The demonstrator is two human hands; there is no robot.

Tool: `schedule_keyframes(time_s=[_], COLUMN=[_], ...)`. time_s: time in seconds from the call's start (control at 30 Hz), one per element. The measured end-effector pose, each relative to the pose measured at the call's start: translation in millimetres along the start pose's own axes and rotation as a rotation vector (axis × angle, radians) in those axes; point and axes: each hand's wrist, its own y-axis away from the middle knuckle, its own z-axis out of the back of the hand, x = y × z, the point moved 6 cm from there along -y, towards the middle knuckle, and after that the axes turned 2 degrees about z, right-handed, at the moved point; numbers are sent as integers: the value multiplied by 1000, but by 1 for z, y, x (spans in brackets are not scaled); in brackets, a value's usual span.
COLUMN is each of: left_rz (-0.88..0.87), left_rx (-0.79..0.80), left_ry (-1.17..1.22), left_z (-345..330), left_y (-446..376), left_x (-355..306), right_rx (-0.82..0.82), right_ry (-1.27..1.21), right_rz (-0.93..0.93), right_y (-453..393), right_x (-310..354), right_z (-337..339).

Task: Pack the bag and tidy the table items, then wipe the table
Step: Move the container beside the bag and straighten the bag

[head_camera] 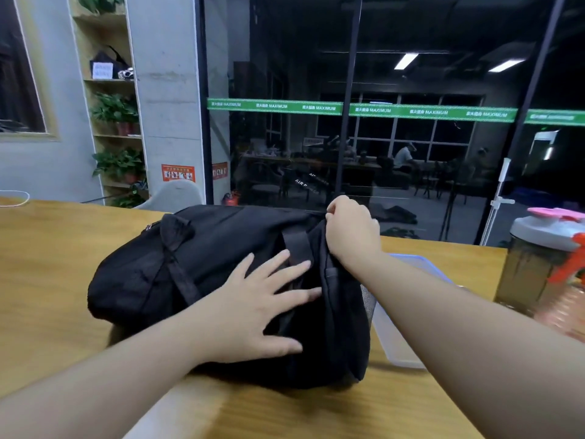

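Both your hands are on the black bag (196, 267) at the middle of the wooden table (57, 255).

Your left hand (253, 308) lies flat with fingers spread, pressing its side. Your right hand (351, 232), wrist bent down, is clenched on the bag's top edge at 12 o'clock, perhaps on a zipper pull. A clear container (399, 340) lies at 3 o'clock beside the bag; a shaker bottle (531, 264) stands beyond it.

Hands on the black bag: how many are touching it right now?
2. The left hand lies flat with fingers spread on the near side of the black bag. The right hand pinches the bag's fabric at its raised far top edge.
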Motion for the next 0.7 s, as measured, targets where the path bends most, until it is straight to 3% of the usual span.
schedule_keyframes(time_s=[0.1,0.2,0.4,0.53,0.7], left_rz=[130,225,363,452,422], left_rx=[69,58,23,2,-48], left_ry=[-18,-56,-110,-25,101], left_z=[-16,-18,-19,-21,-23], left_y=[1,-5,-9,-2,4], left_x=[19,36,67,87,88], right_rx=[-91,-82,346,434,544], right_ry=[278,300,232,204,94], right_rz=[235,398,324,304,318], right_y=[11,33,97,91,79], right_x=[22,45,37,30,37], right_z=[13,32,12,-4,-40])
